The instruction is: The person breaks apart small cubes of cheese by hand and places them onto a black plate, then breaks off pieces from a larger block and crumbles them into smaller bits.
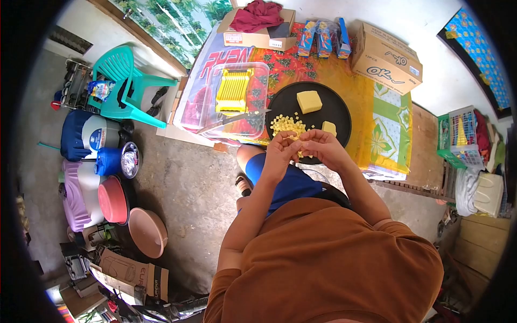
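Over the front edge of a round black tray (pixel 338 107), my left hand (pixel 284 149) and my right hand (pixel 325 148) meet at the fingertips, both with fingers pressed together. What they hold between them is too small to make out. Small yellow cubes (pixel 285 125) lie in a pile on the tray, just beyond my left hand. A big yellow block (pixel 309 101) rests at the back of the tray, and a smaller yellow piece (pixel 329 128) sits behind my right hand. To the left, a clear plastic container (pixel 261 81) holds a yellow slicer (pixel 233 90), with a knife (pixel 229 120) lying across its front.
Cartons (pixel 388 56) and an open box (pixel 258 40) stand along the back of the table (pixel 363 91), with small blue packs (pixel 324 39) between them. A green chair (pixel 132 89) stands left of the table. Basins (pixel 147 232) sit on the floor at left.
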`<state>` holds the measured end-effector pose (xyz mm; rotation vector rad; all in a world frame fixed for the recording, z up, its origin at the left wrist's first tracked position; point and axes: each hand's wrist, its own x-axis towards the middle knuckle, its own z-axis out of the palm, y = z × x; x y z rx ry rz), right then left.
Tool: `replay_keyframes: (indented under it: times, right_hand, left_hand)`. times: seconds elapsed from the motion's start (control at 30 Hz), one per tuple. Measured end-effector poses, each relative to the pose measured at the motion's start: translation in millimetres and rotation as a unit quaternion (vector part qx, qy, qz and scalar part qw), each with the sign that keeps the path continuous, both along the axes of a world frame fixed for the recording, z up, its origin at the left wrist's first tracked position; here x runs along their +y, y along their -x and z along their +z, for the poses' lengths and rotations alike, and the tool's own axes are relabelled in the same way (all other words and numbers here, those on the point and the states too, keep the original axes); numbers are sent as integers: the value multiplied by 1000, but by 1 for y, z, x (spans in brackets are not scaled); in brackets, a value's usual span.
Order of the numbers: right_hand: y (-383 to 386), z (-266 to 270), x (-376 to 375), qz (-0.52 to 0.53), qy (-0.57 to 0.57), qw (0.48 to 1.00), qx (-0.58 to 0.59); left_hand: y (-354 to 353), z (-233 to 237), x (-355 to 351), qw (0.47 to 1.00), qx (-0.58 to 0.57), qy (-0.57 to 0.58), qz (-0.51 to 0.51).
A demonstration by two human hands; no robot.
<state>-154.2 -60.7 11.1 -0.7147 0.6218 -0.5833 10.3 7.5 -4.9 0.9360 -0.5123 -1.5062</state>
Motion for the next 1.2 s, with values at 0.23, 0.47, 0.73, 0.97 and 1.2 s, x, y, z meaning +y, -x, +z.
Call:
replay_keyframes:
  times: [0.23,0.47,0.73,0.97,1.2]
  right_hand:
    - [0,-2,-1,-14,-2,1000,11]
    - [0,1,0,-9,-22,1000,0]
    - [-2,1,2,-28,13,999,-9]
    - [-2,7,2,-32,-2,999,-4]
    - [0,1,0,-29,20,999,5]
  left_hand:
    - [0,0,0,1000,11,8,-10]
    - [0,-3,1,1000,25,10,-14]
    - [1,-2,0,997,80,-7,-1]
    - [-2,-4,1,993,120,-7,-6]
    - [-2,-3,2,991,133,-14,-1]
